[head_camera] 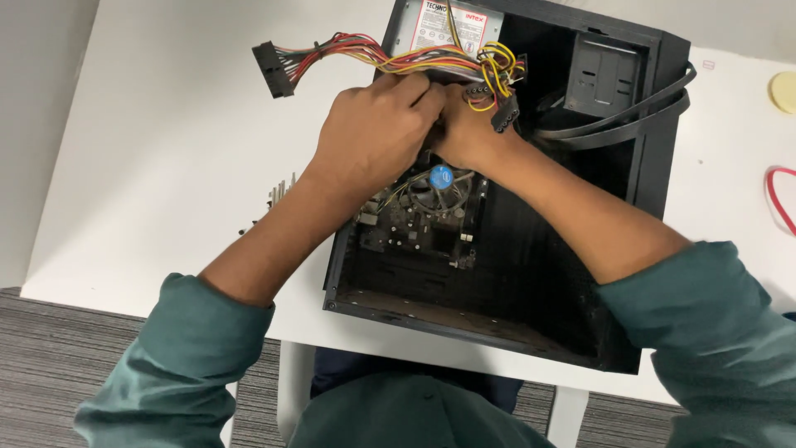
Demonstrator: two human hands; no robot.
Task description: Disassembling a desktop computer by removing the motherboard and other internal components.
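Inside the computer case [647, 166], both hands [377, 124] pinch the wire bundle [431, 60] above them.

Bright even overhead light, soft shadows, dim case interior, slight motion blur

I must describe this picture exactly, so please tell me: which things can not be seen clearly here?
- Head view: the fingertips of the left hand and right hand hide each other, so their grip among the wire bundle is unclear.
- The circuit board is partly covered by both forearms.
- The red loop and pale round object are cut by the right edge.
- The case interior is dark.
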